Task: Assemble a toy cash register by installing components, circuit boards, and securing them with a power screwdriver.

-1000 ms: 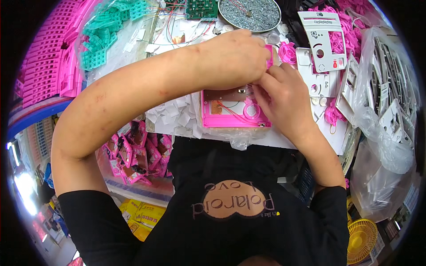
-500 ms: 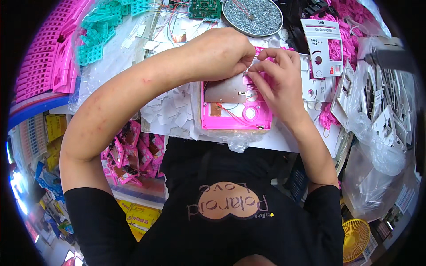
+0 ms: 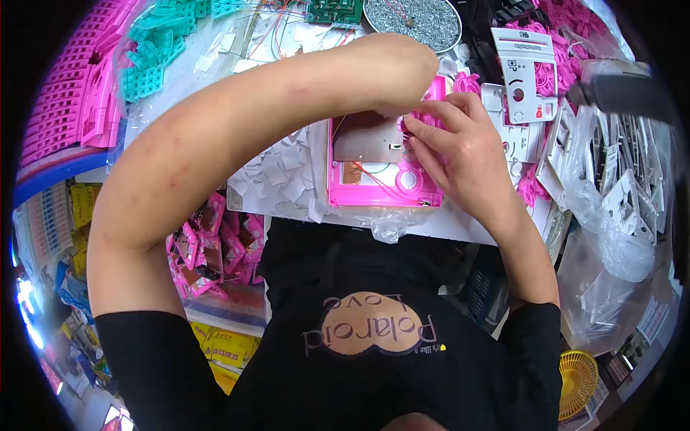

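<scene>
On the worktable in front of me lies a pink plastic casing (image 3: 384, 196) with an opened inside. A brownish-grey circuit board (image 3: 366, 144) sits in it, with a small switch at its lower right corner. Thin red wires (image 3: 377, 185) run across the lower part of the casing. My left hand (image 3: 406, 68) bends over the casing's far end, its fingers hidden behind the hand and wrist. My right hand (image 3: 463, 147) is at the casing's right side, thumb and fingertips drawn together at the board's upper right edge. Whatever lies between them is too small to name.
A round tray of screws (image 3: 417, 21) and a green circuit board (image 3: 334, 10) stand at the back. Paper scraps (image 3: 277, 176) lie left of the casing. White panels (image 3: 525, 79) are on the right, turquoise parts (image 3: 147, 72) at left. A dark rod-shaped object (image 3: 618, 93) juts in from the right.
My left hand has moved up and right and turned, so its fingers no longer show. My right hand has shifted slightly right and down, its fingertips still at the board's edge.
</scene>
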Available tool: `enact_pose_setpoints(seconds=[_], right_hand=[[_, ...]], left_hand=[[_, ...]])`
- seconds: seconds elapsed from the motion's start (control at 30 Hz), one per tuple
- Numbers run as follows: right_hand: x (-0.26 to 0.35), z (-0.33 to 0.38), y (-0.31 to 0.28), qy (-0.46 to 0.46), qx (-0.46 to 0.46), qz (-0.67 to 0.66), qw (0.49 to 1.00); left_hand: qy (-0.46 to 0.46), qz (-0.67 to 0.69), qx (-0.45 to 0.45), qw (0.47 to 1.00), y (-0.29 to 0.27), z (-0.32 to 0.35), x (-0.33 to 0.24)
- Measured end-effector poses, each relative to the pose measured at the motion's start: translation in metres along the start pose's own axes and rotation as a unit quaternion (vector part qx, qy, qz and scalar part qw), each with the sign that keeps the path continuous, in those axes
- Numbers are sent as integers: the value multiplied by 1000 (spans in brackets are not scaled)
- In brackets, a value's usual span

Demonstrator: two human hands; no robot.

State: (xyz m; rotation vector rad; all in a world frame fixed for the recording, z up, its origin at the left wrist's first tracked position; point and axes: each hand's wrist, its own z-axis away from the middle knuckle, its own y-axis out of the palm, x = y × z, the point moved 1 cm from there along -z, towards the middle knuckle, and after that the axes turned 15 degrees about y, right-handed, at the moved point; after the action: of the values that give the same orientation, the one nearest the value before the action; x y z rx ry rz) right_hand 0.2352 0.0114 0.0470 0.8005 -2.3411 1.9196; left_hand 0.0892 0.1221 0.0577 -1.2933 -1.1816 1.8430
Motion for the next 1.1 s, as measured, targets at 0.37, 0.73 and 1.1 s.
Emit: enact_pose_setpoints(seconds=[0.37, 0.73, 1.1], right_hand=[[-9, 7, 10, 8, -33, -82, 996], [14, 5, 13, 65, -11, 17, 998], [32, 11, 8, 66, 50, 113, 990]], left_hand=[[57, -52, 127, 989, -20, -6, 4], [204, -105, -54, 972, 3, 7, 2], [34, 61, -395, 916, -4, 64, 40]])
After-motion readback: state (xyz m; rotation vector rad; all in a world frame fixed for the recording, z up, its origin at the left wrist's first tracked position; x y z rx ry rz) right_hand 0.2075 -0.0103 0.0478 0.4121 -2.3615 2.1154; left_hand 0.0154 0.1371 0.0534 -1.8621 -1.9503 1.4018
